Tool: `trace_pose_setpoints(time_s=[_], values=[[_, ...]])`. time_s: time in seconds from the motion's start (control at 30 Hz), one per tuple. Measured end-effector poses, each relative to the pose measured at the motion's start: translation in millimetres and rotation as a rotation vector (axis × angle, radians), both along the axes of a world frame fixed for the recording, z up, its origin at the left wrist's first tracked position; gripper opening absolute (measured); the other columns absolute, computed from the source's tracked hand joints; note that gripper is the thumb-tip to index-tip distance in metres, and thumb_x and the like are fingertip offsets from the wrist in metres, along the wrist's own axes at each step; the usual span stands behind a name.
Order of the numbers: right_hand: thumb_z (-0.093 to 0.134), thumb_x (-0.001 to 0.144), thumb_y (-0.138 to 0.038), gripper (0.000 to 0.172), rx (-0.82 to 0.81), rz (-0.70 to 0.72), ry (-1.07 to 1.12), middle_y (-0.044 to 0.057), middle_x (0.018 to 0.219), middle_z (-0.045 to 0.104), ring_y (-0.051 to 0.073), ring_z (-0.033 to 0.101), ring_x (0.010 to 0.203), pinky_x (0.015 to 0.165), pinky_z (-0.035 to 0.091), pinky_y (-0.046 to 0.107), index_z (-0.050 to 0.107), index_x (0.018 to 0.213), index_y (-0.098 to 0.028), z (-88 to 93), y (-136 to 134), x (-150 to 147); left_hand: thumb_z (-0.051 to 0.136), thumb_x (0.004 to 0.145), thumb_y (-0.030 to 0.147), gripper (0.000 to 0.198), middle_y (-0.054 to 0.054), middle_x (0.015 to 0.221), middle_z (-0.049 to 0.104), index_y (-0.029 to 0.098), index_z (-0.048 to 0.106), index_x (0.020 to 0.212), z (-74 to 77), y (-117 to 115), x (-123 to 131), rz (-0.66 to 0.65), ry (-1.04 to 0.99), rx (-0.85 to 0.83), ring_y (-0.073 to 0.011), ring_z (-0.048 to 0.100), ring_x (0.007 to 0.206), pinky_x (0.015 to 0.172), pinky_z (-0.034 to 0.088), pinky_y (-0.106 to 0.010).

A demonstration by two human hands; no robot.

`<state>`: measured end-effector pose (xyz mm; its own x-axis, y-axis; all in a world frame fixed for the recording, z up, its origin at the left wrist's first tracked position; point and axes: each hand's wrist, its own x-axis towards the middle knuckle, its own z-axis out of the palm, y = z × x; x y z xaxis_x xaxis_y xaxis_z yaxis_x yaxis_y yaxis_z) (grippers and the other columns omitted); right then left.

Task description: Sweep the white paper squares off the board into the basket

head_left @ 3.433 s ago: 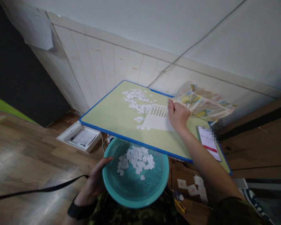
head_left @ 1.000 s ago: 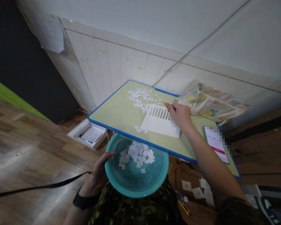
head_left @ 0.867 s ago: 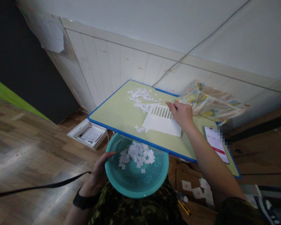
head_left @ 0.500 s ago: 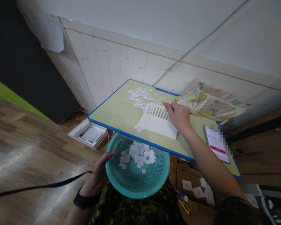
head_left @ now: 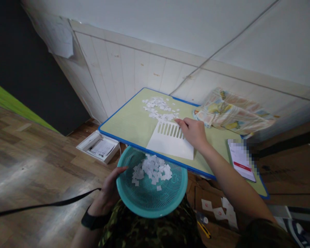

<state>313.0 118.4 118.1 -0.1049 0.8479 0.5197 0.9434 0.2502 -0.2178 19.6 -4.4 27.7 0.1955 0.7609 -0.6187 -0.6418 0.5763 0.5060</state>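
Note:
My left hand (head_left: 111, 184) grips the left rim of a teal plastic colander (head_left: 150, 201) held under the table's near edge. Small white paper squares (head_left: 153, 168) are heaped inside it. On the light green table (head_left: 121, 119), my right hand (head_left: 194, 133) is closed on the right side of a white slotted panel (head_left: 170, 146), which lies tilted towards the colander. The panel's slotted end faces the loose paper squares (head_left: 157, 105) spread at the back of the table. Its plain edge reaches the blue table rim.
A patterned cloth (head_left: 229, 112) lies at the table's back right, with a phone (head_left: 240, 160) nearer the front. An open white box (head_left: 98, 146) is on the floor at left. Below right are a yellow cutter (head_left: 204, 230), a small bottle (head_left: 202, 217) and printed cards (head_left: 219, 213).
My right hand has drawn the slotted panel nearer to the front edge of the table. A few squares at that edge no longer show. My left hand and the colander stay in place.

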Motion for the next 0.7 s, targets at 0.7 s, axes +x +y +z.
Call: trace_pose_setpoints(time_s=[0.7], values=[[0.035,0.094,-0.058,0.059,0.06,-0.261,-0.113,0.01,0.066,0.068,0.02,0.06,0.063,0.06,0.029,0.03,0.067,0.066,-0.016,2.1,20.5,39.7,0.058,0.081,0.012,0.02,-0.01,0.065,0.078,0.01,0.076,0.071,8.5,-3.8,8.0,-0.004,0.109,0.011,-0.0213,0.071,0.054,0.06,0.06,-0.032]])
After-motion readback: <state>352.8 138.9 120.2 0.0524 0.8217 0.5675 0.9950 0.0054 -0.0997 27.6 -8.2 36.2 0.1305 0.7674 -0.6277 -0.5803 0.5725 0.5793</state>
